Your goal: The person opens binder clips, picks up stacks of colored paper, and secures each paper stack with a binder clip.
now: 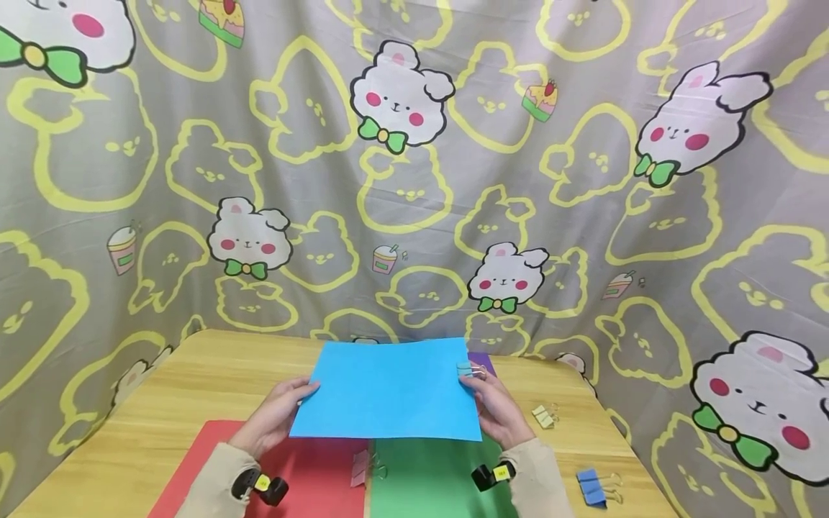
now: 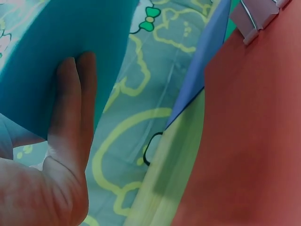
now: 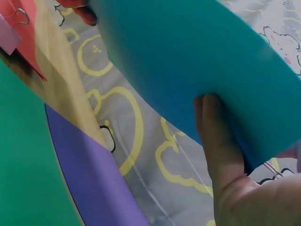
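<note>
A blue sheet of paper (image 1: pixel 395 388) is held up above the table between both hands. My left hand (image 1: pixel 277 411) pinches its left edge, thumb on top; in the left wrist view, fingers (image 2: pixel 70 94) lie against its underside. The right edge is pinched by my right hand (image 1: pixel 497 410), with fingers (image 3: pixel 211 122) beneath the sheet in the right wrist view. A light blue binder clip (image 1: pixel 465 369) sits at that right edge, just above the right thumb. Below lie a red sheet (image 1: pixel 311 482), a green sheet (image 1: pixel 427 478) and a purple sheet (image 3: pixel 94 160), partly covered.
A pink binder clip (image 1: pixel 359 469) is at the red sheet's right edge. To the right on the wooden table (image 1: pixel 259 352) are a pale yellow binder clip (image 1: pixel 542 416) and a blue binder clip (image 1: pixel 591 488). A patterned curtain (image 1: pixel 414 180) hangs behind the table and around its sides.
</note>
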Tool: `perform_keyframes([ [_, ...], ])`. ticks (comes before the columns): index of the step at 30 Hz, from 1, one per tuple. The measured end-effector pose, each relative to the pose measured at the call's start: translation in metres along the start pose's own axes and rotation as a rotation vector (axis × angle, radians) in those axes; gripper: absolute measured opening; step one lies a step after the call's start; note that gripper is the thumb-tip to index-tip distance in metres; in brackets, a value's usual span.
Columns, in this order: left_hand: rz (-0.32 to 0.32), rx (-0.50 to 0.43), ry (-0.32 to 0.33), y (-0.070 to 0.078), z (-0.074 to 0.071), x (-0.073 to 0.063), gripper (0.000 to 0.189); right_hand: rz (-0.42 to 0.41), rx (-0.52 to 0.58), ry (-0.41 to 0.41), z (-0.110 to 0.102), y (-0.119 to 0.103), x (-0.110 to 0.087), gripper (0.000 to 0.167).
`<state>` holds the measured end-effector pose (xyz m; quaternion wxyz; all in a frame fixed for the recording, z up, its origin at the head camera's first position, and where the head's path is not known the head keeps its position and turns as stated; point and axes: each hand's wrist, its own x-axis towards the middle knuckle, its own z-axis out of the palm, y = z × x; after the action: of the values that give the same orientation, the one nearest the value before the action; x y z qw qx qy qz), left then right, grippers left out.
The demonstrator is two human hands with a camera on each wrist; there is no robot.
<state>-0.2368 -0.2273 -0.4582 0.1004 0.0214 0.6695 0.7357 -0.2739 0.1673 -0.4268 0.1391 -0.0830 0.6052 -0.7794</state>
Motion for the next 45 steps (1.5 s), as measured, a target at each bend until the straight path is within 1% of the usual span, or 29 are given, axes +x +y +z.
perform_keyframes([
  [3, -0.009, -0.020, -0.028, -0.001, -0.006, -0.001, 0.068, 0.008, 0.012, -0.012, 0.000, 0.005, 0.001, 0.063],
  [6, -0.006, 0.002, -0.039, 0.002, -0.010, 0.000, 0.068, 0.003, 0.015, 0.001, 0.002, 0.007, -0.001, 0.064],
  [8, -0.002, 0.030, -0.040, 0.005, -0.011, 0.002, 0.067, 0.002, 0.043, 0.017, 0.004, 0.007, -0.001, 0.065],
  [11, -0.002, 0.080, -0.030, 0.011, -0.011, 0.004, 0.069, 0.011, 0.115, 0.047, 0.006, 0.004, -0.001, 0.064],
  [14, -0.018, 0.087, -0.025, 0.017, -0.014, 0.005, 0.071, 0.022, 0.163, 0.059, 0.008, 0.002, 0.002, 0.060],
  [16, -0.026, 0.087, -0.013, 0.020, -0.016, 0.006, 0.072, 0.020, 0.162, 0.058, 0.009, 0.001, 0.005, 0.057],
  [18, -0.035, 0.074, -0.003, 0.022, -0.019, 0.007, 0.071, 0.022, 0.156, 0.053, 0.010, -0.001, 0.009, 0.047],
  [21, -0.024, 0.096, 0.009, 0.026, -0.024, 0.007, 0.074, 0.032, 0.166, 0.034, 0.012, -0.004, 0.016, 0.029],
  [23, -0.021, 0.106, 0.020, 0.028, -0.027, 0.008, 0.073, 0.051, 0.177, 0.005, 0.014, -0.006, 0.021, 0.023],
  [24, -0.021, 0.115, 0.019, 0.030, -0.028, 0.008, 0.072, 0.064, 0.190, -0.007, 0.015, -0.007, 0.023, 0.023],
  [27, -0.019, 0.120, 0.044, 0.034, -0.035, 0.009, 0.071, 0.092, 0.194, -0.041, 0.019, -0.010, 0.031, 0.024],
  [29, -0.012, 0.120, 0.033, 0.037, -0.040, 0.011, 0.071, 0.103, 0.188, -0.037, 0.024, -0.012, 0.036, 0.024],
  [31, -0.010, 0.119, 0.026, 0.040, -0.046, 0.012, 0.068, 0.106, 0.181, -0.016, 0.029, -0.013, 0.042, 0.024],
  [33, -0.013, 0.128, 0.031, 0.044, -0.051, 0.014, 0.068, 0.105, 0.171, 0.005, 0.033, -0.013, 0.048, 0.030],
  [36, -0.010, 0.178, 0.041, 0.049, -0.060, 0.014, 0.070, 0.098, 0.130, 0.003, 0.040, -0.012, 0.057, 0.047],
  [38, -0.016, 0.196, 0.049, 0.051, -0.065, 0.014, 0.072, 0.098, 0.108, -0.005, 0.044, -0.011, 0.063, 0.052],
  [40, -0.015, 0.213, 0.047, 0.052, -0.070, 0.013, 0.072, 0.101, 0.090, -0.017, 0.050, -0.011, 0.069, 0.051],
  [43, -0.017, 0.211, 0.056, 0.052, -0.078, 0.015, 0.069, 0.117, 0.093, -0.008, 0.057, -0.012, 0.078, 0.048],
  [45, -0.016, 0.215, 0.059, 0.052, -0.083, 0.017, 0.068, 0.126, 0.089, -0.003, 0.062, -0.011, 0.083, 0.050],
])
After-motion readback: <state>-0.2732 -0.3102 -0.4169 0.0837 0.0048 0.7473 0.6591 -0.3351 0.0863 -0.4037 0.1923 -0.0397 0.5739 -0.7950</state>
